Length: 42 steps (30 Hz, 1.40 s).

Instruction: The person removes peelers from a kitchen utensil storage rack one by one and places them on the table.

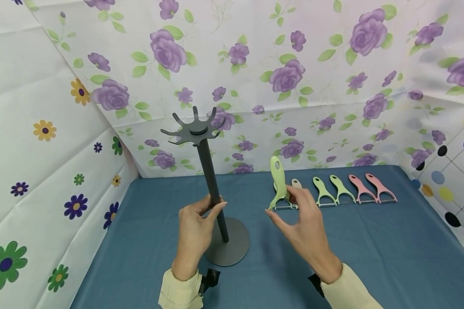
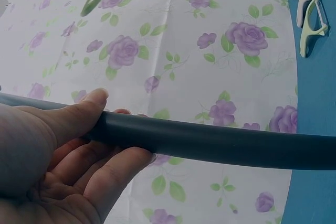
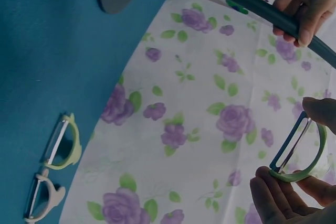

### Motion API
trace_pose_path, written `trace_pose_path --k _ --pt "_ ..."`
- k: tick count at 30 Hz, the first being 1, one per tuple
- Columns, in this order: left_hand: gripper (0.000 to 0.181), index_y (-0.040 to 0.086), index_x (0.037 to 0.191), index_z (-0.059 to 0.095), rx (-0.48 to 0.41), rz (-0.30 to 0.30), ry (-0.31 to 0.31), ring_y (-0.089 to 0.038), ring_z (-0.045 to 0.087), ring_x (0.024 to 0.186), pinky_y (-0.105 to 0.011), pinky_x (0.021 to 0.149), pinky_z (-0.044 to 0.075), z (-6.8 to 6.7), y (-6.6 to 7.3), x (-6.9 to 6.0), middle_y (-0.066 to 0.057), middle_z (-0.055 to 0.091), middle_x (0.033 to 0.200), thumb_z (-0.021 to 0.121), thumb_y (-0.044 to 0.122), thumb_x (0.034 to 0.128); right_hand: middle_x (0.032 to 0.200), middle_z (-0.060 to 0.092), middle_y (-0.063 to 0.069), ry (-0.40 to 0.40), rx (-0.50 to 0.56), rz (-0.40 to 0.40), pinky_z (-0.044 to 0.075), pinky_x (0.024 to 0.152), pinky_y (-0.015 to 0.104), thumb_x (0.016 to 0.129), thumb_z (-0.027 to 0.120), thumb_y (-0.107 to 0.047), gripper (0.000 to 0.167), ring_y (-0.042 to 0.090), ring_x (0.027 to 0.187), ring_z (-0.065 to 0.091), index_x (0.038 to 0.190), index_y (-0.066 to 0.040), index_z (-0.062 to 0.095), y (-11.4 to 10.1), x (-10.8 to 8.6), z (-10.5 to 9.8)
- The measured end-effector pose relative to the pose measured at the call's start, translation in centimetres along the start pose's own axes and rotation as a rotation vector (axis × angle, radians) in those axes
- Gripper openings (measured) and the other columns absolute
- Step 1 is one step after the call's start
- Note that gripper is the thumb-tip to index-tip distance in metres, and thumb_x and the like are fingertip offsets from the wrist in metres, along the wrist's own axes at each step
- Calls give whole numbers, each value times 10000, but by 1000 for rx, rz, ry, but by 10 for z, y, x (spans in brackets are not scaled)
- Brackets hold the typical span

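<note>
My left hand (image 1: pixel 197 227) grips the dark grey pole (image 1: pixel 210 167) of a utensil stand between thumb and fingers, about midway up. The stand's round base (image 1: pixel 236 251) rests on the table, and its top (image 1: pixel 195 131) spreads into several curved hooks with nothing hung on them. To the right of the stand, my right hand (image 1: pixel 305 223) pinches a light green peeler (image 1: pixel 278 178) by its head, the holed handle pointing up. In the right wrist view, thumb and fingers hold this peeler (image 3: pixel 320 156) at the two ends of its blade.
Along the table's back edge lies a row of peelers: a cream one (image 1: pixel 296 183), green ones (image 1: pixel 324 191) and pink ones (image 1: pixel 379 188). Another is partly hidden behind the held peeler. Flowered cloth (image 1: pixel 247 86) stands behind the blue table (image 1: pixel 158 214).
</note>
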State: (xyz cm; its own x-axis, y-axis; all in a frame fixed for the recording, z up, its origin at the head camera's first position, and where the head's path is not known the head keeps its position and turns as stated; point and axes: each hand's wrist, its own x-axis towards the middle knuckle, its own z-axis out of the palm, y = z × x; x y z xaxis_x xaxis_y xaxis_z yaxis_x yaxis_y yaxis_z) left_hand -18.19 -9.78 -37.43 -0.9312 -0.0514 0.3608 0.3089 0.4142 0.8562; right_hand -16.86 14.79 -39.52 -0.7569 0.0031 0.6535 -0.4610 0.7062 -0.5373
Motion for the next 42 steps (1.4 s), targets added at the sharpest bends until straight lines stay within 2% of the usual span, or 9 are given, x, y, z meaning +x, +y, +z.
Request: trace_pose_path --k 10,16,21,27,37,42 --pt "239 132 1140 791 -9 -3 -1 -239 753 1067 -491 905 627 0 2 0 -63 799 1043 764 221 920 1042 609 109 -2 -64 27 509 733 370 748 937 -249 738 162 898 551 1372 -66 587 15 -10 2" --pt "240 118 1139 791 2 6 5 -240 756 1058 -475 898 631 0 2 0 -67 799 1043 765 209 919 1041 620 125 -11 -79 48 528 751 399 755 932 -245 745 211 900 581 1386 -65 578 23 -15 4" --pt "242 117 1141 791 6 4 5 -241 753 1062 -476 900 630 1 2 0 -68 798 1046 766 210 918 1034 608 106 -21 -108 63 511 733 388 757 930 -248 728 181 889 554 1371 -65 585 29 -20 5" --pt "227 125 1123 797 9 1 9 -242 755 1059 -479 899 630 0 3 0 -68 798 1045 769 215 916 1045 612 114 -44 -141 96 509 721 396 751 934 -244 731 209 893 569 1361 -38 587 34 -26 8" --pt "218 125 1116 800 9 3 7 -245 757 1052 -479 895 631 0 3 -1 -70 798 1047 766 213 919 929 572 81 -92 -220 141 396 622 323 723 953 -261 700 149 776 475 1294 -37 615 43 -36 10" --pt "228 112 1123 797 19 7 9 -251 756 1052 -483 892 631 0 3 0 -77 797 1049 767 212 919 941 596 101 -108 -252 160 407 612 325 721 952 -282 705 162 759 496 1289 -35 616 47 -41 11"
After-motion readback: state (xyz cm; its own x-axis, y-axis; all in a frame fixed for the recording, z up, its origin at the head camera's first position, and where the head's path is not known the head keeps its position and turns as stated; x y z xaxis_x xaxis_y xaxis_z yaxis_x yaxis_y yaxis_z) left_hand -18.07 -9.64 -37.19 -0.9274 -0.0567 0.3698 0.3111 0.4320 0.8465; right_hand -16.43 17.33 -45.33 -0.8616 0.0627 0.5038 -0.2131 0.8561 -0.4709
